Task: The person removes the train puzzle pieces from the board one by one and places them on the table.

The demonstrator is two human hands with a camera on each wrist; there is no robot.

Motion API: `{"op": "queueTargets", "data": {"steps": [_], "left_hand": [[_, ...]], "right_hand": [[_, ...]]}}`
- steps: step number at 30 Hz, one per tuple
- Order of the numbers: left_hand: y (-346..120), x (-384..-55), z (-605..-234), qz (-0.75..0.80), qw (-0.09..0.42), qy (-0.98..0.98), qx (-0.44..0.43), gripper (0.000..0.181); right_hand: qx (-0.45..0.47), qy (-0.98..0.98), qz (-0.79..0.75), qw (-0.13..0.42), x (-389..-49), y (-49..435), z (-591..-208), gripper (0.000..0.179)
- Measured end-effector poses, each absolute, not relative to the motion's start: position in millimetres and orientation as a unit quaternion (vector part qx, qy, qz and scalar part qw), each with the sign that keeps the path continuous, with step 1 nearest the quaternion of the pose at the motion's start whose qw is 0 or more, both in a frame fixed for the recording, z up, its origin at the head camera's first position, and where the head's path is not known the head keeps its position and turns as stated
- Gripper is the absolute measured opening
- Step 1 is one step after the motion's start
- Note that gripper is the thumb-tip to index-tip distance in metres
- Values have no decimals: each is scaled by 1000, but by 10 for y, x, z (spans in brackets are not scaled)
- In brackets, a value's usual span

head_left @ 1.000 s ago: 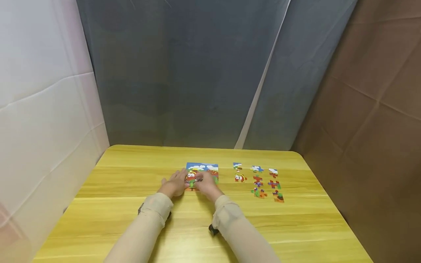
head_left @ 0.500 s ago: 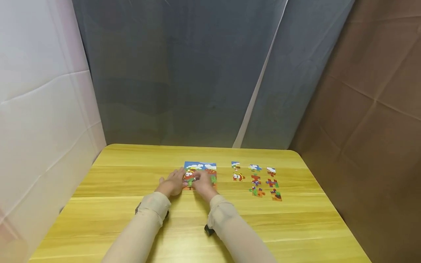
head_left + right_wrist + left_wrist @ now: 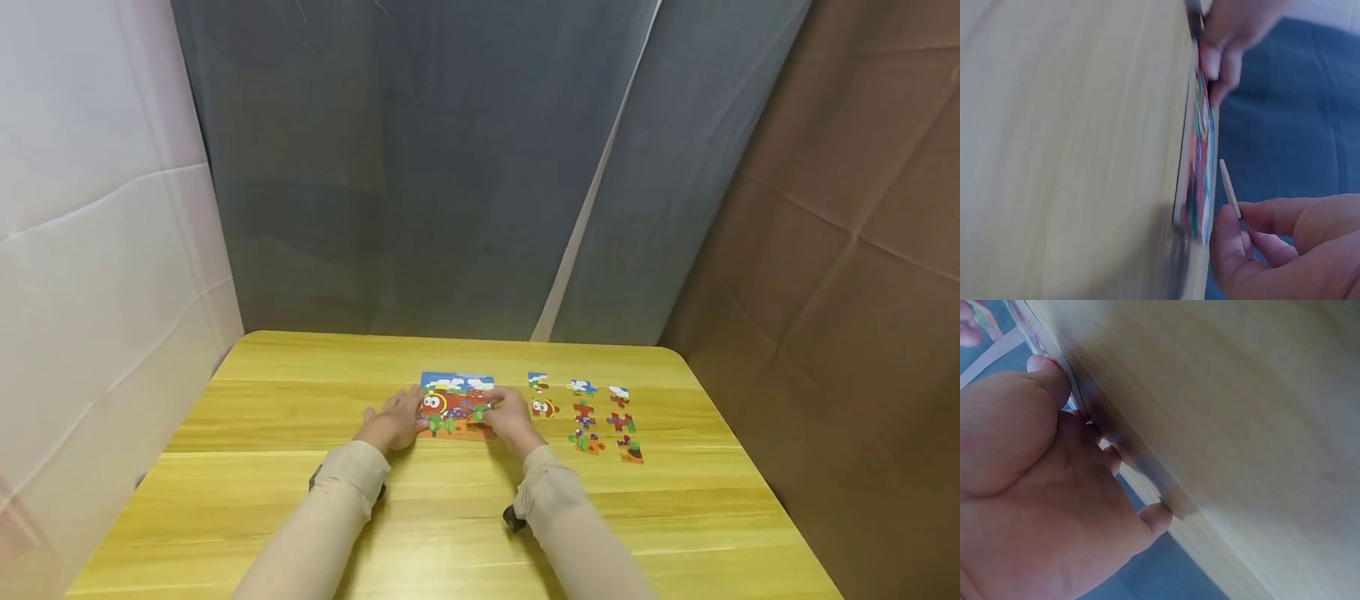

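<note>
A small picture puzzle board (image 3: 457,382), printed with a red big-eyed figure, clouds and green plants, lies at the middle of the table. My left hand (image 3: 392,422) rests at its left side, the thumb by the board's edge and the fingers extended onto the table. In the right wrist view, my right hand (image 3: 1300,240) pinches a thin puzzle piece (image 3: 1230,189) between thumb and forefinger. That piece is tilted and raised off the board, near the board's right edge. Its printed face is turned from the right wrist camera.
Several loose puzzle pieces lie spread right of the board, among them an eyed piece (image 3: 543,407), a cloud piece (image 3: 582,387) and an orange-green piece (image 3: 632,451). The wooden table (image 3: 450,517) has a grey curtain (image 3: 420,167) behind it and cloth walls at both sides.
My right hand has moved right, from over the board's middle to its right edge, carrying the puzzle piece. More of the picture shows now. My left hand stays at the board's left side.
</note>
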State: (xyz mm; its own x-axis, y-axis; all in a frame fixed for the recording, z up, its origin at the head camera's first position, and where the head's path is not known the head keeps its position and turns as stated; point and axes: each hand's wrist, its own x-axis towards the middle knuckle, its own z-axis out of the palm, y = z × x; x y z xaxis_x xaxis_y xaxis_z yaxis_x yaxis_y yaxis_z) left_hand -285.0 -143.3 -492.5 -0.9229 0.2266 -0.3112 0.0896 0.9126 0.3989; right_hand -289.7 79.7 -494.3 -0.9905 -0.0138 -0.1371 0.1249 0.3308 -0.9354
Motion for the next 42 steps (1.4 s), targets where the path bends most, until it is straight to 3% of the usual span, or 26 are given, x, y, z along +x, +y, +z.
{"op": "queueTargets", "data": {"steps": [5,16,31,42], "left_hand": [[-1431,-2855,-4941,192,180,961,79,67],[-1446,-2857,-4933,202,178,960,79,67],[-1443,-2875,-4951,207,177,959,81,67],[-1481,-2934,-4931,205,167,961,83,68]], "right_hand": [[54,823,-562,60,-2892,1112,-4947,41],[88,854,-507,81,-2803,1600,-4918,26],[70,926,-368,53,-2818,1709,-4999,15],[61,914,-396,70,-2858,1753,-4985,8]]}}
